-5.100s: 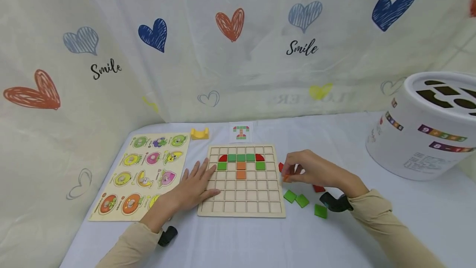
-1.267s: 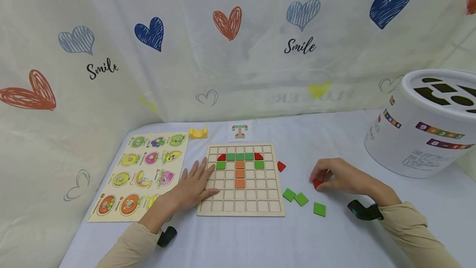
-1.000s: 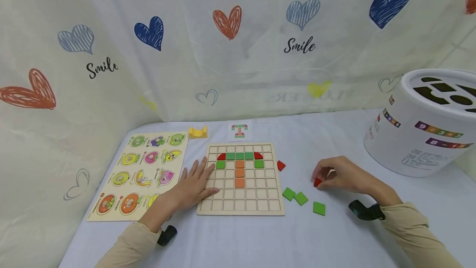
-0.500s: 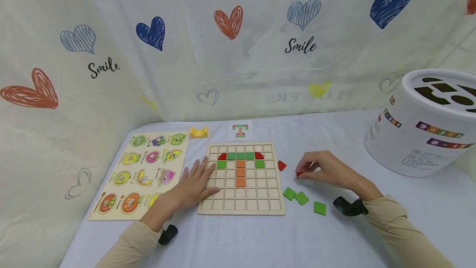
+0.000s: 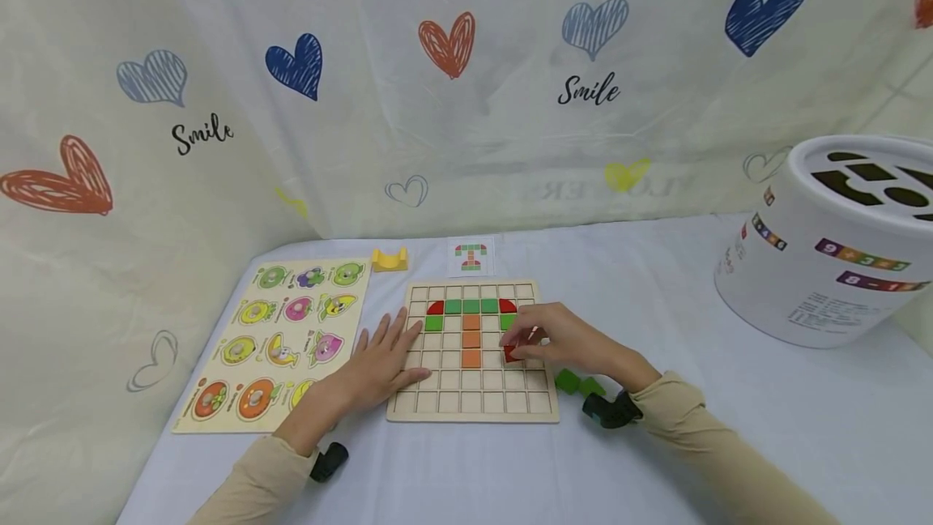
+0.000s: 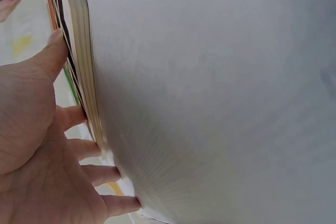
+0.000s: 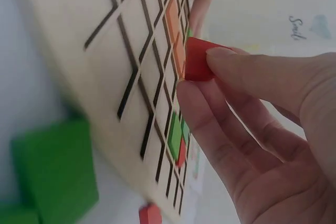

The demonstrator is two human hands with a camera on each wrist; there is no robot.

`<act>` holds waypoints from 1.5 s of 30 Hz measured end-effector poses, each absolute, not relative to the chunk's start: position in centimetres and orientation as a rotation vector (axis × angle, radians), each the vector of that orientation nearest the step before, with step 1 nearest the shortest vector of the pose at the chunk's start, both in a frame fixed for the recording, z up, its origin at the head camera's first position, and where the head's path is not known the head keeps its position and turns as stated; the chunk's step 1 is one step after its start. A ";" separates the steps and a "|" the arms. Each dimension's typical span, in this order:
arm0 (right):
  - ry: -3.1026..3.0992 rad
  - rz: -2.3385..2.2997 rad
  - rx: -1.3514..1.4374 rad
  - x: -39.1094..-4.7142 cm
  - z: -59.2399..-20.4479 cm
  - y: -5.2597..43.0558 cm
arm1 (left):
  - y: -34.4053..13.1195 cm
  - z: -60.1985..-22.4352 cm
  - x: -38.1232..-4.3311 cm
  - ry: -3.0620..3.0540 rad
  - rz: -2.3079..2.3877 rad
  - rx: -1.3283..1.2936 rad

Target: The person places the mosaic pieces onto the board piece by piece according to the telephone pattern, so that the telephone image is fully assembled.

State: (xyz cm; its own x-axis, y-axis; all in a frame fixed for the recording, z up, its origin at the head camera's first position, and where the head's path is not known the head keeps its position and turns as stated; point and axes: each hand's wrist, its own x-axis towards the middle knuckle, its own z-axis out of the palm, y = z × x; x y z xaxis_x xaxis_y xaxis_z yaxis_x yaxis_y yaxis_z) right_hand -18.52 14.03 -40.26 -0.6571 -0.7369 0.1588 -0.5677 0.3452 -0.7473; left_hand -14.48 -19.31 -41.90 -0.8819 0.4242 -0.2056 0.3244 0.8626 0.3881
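My right hand (image 5: pixel 557 335) pinches a red tile (image 7: pixel 199 59) between thumb and fingertips, above the right part of the wooden grid board (image 5: pixel 474 405). On the board lie several tiles: a row of green tiles (image 5: pixel 471 306) with a rounded red tile (image 5: pixel 435 309) at each end, a green one under each end, and a column of three orange tiles (image 5: pixel 472 339). My left hand (image 5: pixel 382 363) rests with spread fingers on the board's left edge. In the left wrist view its thumb (image 6: pixel 55 51) touches the board's side.
Loose green tiles (image 5: pixel 568 382) lie right of the board, partly behind my right wrist. A loose red tile (image 7: pixel 150 214) sits by the board's edge. Behind are a pattern card (image 5: pixel 470 257) and yellow block (image 5: pixel 389 261); a fruit puzzle (image 5: pixel 280 347) is left, a white bucket (image 5: pixel 824 266) right.
A third orange tile has joined the column. My right hand has picked up a red tile from the table's right and carried it left over the board. The left hand has stayed put.
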 end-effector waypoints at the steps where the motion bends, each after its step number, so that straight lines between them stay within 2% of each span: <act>1: 2.398 -1.208 -1.176 -18.6 -40.4 13.6 | -19.3 -41.9 -14.5 2.752 0.501 0.566; 8: 2.423 -1.238 -1.209 -18.6 -41.1 11.8 | -19.4 -42.0 -14.5 2.752 0.499 0.565; 18: 2.463 -1.201 -1.113 -18.4 -41.9 11.2 | -19.3 -41.9 -14.4 2.754 0.498 0.544; 28: 2.486 -1.176 -1.048 -17.9 -41.4 10.3 | -19.3 -41.9 -14.5 2.756 0.486 0.542; 45: 2.598 -0.945 -1.120 -17.9 -40.7 9.4 | -19.3 -41.8 -14.4 2.759 0.494 0.549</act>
State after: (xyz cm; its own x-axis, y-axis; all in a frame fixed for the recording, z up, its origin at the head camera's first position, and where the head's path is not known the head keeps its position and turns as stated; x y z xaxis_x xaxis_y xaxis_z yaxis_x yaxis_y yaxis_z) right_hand -17.95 9.36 -40.70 -0.7072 -0.7001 0.0982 -0.5996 0.5204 -0.6080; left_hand -14.42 -19.32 -41.84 -0.8870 0.4129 -0.2069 0.3154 0.8688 0.3817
